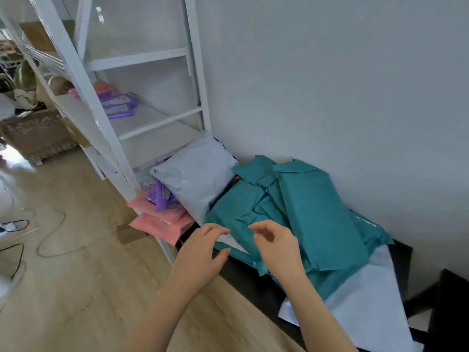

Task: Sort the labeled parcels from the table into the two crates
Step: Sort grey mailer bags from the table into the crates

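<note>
L hand (203,255) pinches white corner of front teal parcel (241,224) at bench (253,280) edge, R hand (279,250) loosely curled just above w/ nothing in it, teal pile (317,207) behind, grey mailer (198,179) beyond by white rack (106,138).

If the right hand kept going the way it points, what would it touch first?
Most likely the teal parcel just ahead of the right hand, though depth is hard to judge.

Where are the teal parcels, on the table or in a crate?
On the table: the teal parcels lie heaped across its dark top.
</note>
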Motion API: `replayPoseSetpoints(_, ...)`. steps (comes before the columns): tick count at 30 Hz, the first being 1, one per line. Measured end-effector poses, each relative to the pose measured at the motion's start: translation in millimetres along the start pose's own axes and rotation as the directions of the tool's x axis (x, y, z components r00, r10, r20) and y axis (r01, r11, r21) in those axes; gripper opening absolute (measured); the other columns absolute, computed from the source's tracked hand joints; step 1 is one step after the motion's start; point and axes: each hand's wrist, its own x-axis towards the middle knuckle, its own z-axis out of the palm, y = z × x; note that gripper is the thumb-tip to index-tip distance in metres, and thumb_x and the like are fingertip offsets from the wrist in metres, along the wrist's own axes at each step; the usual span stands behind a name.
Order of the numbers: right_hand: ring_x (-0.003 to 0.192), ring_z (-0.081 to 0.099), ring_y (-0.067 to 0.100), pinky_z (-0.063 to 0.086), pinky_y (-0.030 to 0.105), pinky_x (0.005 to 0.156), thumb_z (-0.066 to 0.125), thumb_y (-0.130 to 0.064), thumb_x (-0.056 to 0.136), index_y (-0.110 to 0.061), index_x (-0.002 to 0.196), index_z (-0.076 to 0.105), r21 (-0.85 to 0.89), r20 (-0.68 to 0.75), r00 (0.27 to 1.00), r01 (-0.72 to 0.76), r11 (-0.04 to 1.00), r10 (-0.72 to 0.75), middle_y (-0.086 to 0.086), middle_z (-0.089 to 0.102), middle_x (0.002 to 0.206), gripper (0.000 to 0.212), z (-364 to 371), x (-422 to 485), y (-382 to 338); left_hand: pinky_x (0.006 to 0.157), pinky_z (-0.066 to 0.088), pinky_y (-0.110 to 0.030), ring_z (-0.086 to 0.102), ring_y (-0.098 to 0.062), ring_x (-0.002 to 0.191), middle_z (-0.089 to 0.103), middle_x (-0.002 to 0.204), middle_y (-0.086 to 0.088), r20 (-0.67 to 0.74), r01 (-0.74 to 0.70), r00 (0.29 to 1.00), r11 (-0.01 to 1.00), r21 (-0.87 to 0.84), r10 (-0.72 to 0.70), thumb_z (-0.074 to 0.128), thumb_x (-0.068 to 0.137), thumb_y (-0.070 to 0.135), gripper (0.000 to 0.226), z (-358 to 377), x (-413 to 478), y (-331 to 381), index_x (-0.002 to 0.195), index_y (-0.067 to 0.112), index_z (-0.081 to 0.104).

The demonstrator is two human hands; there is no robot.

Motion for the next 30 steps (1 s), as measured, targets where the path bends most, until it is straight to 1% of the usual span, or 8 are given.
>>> replayPoseSetpoints(6, 0.088, 0.059, 0.000, 0.041, 0.011, 0.073, 0.056, -0.008, 0.089, -0.025, 0.096, 0.070, -0.030, 0.078, 0.996, -0.047, 0.998, 0.049, -0.015, 0.067, 0.095, 0.023, 32.7, 33.6, -1.3, 0.090, 0.036, -0.018, 0.048, -0.001, 0.107, 0.051, 0.112, 0.018, -0.018, 0.074, 0.997, 0.994, -0.077, -0.076, 0.066, 0.085, 0.021, 0.031, -5.2, 29.0, -45.6, 0.115, 0.026, 0.061)
replayPoseSetpoints(11, 0.086, 0.059, -0.002, 0.041, 0.005, 0.062, 0.054, -0.008, 0.090, -0.028, 0.096, 0.069, -0.040, 0.075, 0.991, -0.105, 0.994, 0.108, -0.013, 0.067, 0.093, 0.025, 56.7, 72.7, -13.7, 0.088, 0.031, -0.015, 0.046, -0.001, 0.108, 0.049, 0.114, 0.018, -0.145, 0.091, 0.984, 0.989, -0.114, -0.108, 0.067, 0.084, 0.015, 0.032, -21.4, 71.7, -85.8, 0.115, 0.023, 0.063)
replayPoseSetpoints(15, 0.084, 0.060, -0.001, 0.040, 0.004, 0.060, 0.053, -0.008, 0.090, -0.030, 0.096, 0.067, -0.041, 0.033, 0.995, -0.090, 0.995, 0.091, -0.017, 0.066, 0.093, 0.027, 81.3, 101.6, -38.3, 0.097, 0.034, -0.024, 0.046, -0.010, 0.115, 0.051, 0.120, 0.011, -0.233, 0.070, 0.966, 0.982, -0.176, -0.111, 0.057, 0.080, 0.029, 0.041, -45.8, 112.1, -124.8, 0.120, 0.021, 0.061)
replayPoseSetpoints(20, 0.080, 0.061, 0.003, 0.042, 0.004, 0.059, 0.054, -0.006, 0.088, -0.027, 0.099, 0.067, -0.085, 0.046, 0.998, -0.044, 0.995, 0.048, -0.013, 0.065, 0.088, 0.027, 120.3, 138.4, -77.9, 0.095, 0.029, -0.020, 0.040, -0.006, 0.113, 0.049, 0.122, 0.006, -0.323, 0.108, 0.923, 0.946, -0.306, -0.210, 0.054, 0.086, 0.037, 0.044, -73.8, 156.2, -173.5, 0.125, 0.017, 0.055)
replayPoseSetpoints(23, 0.078, 0.058, 0.002, 0.040, 0.008, 0.060, 0.053, -0.006, 0.087, -0.024, 0.099, 0.068, -0.126, 0.066, 0.998, 0.001, 0.992, 0.007, -0.015, 0.064, 0.090, 0.026, 148.0, 164.5, -101.7, 0.095, 0.035, -0.027, 0.048, -0.019, 0.118, 0.053, 0.126, -0.007, -0.169, 0.273, 0.893, 0.801, -0.532, -0.417, 0.052, 0.097, 0.034, 0.037, -78.3, 183.2, -200.7, 0.125, 0.011, 0.055)
replayPoseSetpoints(25, 0.078, 0.057, 0.004, 0.042, 0.015, 0.064, 0.052, -0.008, 0.088, -0.024, 0.102, 0.067, -0.172, 0.069, 0.998, 0.020, 0.985, -0.008, -0.012, 0.063, 0.096, 0.027, 163.6, 181.4, -115.3, 0.085, 0.037, -0.026, 0.053, -0.025, 0.112, 0.057, 0.119, -0.013, -0.092, 0.326, 0.867, 0.696, -0.640, -0.490, 0.046, 0.099, 0.033, 0.037, -81.6, 199.4, -209.6, 0.120, 0.005, 0.057)
replayPoseSetpoints(27, 0.081, 0.055, 0.005, 0.041, 0.019, 0.068, 0.052, -0.010, 0.089, -0.022, 0.107, 0.066, -0.235, 0.070, 0.997, 0.039, 0.971, -0.024, -0.009, 0.063, 0.104, 0.026, 179.4, 198.4, -126.1, 0.083, 0.033, -0.021, 0.052, -0.018, 0.106, 0.056, 0.114, -0.005, -0.034, 0.365, 0.841, 0.613, -0.701, -0.540, 0.043, 0.100, 0.033, 0.036, -86.1, 213.6, -217.3, 0.120, 0.007, 0.058)
replayPoseSetpoints(30, 0.095, 0.058, 0.012, 0.037, 0.019, 0.073, 0.050, -0.014, 0.093, -0.018, 0.119, 0.061, -0.347, 0.078, 0.996, 0.078, 0.935, -0.054, -0.002, 0.062, 0.119, 0.028, 200.4, 218.9, -137.9, 0.089, 0.035, -0.028, 0.049, -0.014, 0.104, 0.054, 0.113, 0.000, 0.144, 0.453, 0.803, 0.434, -0.779, -0.579, 0.040, 0.100, 0.039, 0.034, -84.6, 234.2, -233.4, 0.114, 0.016, 0.061)
